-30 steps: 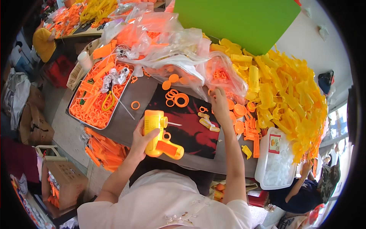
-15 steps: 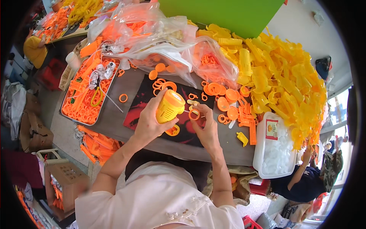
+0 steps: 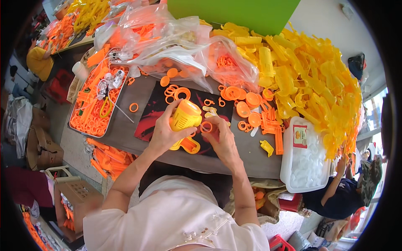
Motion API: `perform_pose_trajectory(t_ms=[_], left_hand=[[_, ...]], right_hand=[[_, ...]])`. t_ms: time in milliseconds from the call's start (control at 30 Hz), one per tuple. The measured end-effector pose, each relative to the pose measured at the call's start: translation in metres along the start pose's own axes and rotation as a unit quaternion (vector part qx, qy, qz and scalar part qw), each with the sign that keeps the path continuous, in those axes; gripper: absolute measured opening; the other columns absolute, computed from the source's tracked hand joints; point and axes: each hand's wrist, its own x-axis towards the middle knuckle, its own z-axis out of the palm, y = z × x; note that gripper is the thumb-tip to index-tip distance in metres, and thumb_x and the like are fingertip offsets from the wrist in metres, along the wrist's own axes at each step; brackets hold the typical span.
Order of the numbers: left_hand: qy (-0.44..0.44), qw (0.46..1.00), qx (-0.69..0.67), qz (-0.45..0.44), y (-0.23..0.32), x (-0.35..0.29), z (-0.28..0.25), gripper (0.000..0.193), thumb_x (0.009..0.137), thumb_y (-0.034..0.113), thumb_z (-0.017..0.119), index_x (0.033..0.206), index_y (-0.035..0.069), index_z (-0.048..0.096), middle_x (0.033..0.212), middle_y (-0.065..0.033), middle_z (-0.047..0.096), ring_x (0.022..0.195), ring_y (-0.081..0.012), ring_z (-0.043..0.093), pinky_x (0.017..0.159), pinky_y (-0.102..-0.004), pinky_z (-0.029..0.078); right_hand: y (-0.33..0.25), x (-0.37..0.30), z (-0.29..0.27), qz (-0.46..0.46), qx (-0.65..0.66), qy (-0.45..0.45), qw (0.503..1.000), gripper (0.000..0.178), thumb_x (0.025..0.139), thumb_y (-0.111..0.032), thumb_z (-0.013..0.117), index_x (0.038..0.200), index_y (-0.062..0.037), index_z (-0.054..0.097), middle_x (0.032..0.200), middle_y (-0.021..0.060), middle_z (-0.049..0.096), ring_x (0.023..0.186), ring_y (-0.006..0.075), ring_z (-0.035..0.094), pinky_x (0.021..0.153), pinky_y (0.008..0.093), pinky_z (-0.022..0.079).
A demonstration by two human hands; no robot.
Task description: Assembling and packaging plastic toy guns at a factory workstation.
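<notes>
My left hand (image 3: 162,130) is wrapped around a yellow plastic housing (image 3: 183,117) with slotted vents and an orange cap at its upper end. The housing is held tilted above a dark red-and-black mat (image 3: 153,111). Below that hand shows a yellow hollow piece (image 3: 191,145) with a rounded end; whether it joins the housing I cannot tell. Close by on the right, my right hand (image 3: 222,138) pinches an orange ring (image 3: 206,122), held apart from the housing. Small yellow pieces (image 3: 209,109) and orange rings (image 3: 182,93) lie on the mat beyond my hands.
At left stands a metal tray (image 3: 100,134) of orange parts with pliers (image 3: 105,108). Clear plastic bags (image 3: 163,46) lie along the back. A tall heap of yellow parts (image 3: 305,79) fills the right, behind a white tub (image 3: 286,167) of translucent pieces. Orange cups (image 3: 243,109) lie nearer.
The ring in my right hand has moved slightly left and down. The housing has shifted a little left, and more of the yellow piece below it shows. The view has shifted slightly.
</notes>
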Motion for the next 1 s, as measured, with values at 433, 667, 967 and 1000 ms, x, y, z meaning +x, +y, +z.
perform_pose_trajectory(t_ms=[433, 667, 967, 1000], left_hand=[[-0.018, 0.949, -0.241, -0.200, -0.018, 0.003, 0.000, 0.060, 0.081, 0.019, 0.077, 0.131, 0.001, 0.049, 0.112, -0.0077, 0.064, 0.097, -0.0128, 0.064, 0.084, -0.0284, 0.053], [-0.019, 0.926, -0.295, -0.234, -0.019, 0.002, -0.010, 0.057, 0.082, 0.019, 0.077, 0.130, 0.003, 0.051, 0.111, -0.0067, 0.064, 0.096, -0.0126, 0.064, 0.083, -0.0283, 0.053], [-0.034, 0.917, -0.310, -0.249, -0.020, 0.000, -0.008, 0.056, 0.082, 0.022, 0.077, 0.128, 0.003, 0.051, 0.110, -0.0060, 0.063, 0.095, -0.0126, 0.064, 0.082, -0.0279, 0.053], [-0.036, 0.918, -0.308, -0.249, -0.020, 0.000, -0.008, 0.056, 0.082, 0.022, 0.077, 0.128, 0.003, 0.051, 0.109, -0.0059, 0.063, 0.095, -0.0126, 0.064, 0.082, -0.0278, 0.053]], right_hand=[[0.011, -0.002, -0.014, 0.187, 0.326, -0.028, 0.926, 0.011, 0.098, -0.013, 0.059, 0.102, -0.0033, 0.058, 0.080, -0.0008, 0.062, 0.068, 0.0064, 0.053, 0.062, 0.0225, 0.044], [0.025, -0.002, -0.014, 0.229, 0.573, -0.043, 0.786, 0.013, 0.096, -0.018, 0.062, 0.099, -0.0057, 0.061, 0.079, -0.0002, 0.059, 0.063, 0.0072, 0.048, 0.058, 0.0227, 0.039], [0.024, -0.005, 0.003, 0.253, 0.633, -0.044, 0.730, 0.012, 0.096, -0.019, 0.061, 0.098, -0.0070, 0.059, 0.076, 0.0016, 0.056, 0.062, 0.0104, 0.048, 0.057, 0.0237, 0.040], [0.024, -0.005, 0.004, 0.254, 0.633, -0.044, 0.730, 0.012, 0.096, -0.019, 0.061, 0.098, -0.0070, 0.059, 0.076, 0.0016, 0.056, 0.062, 0.0104, 0.048, 0.057, 0.0237, 0.040]])
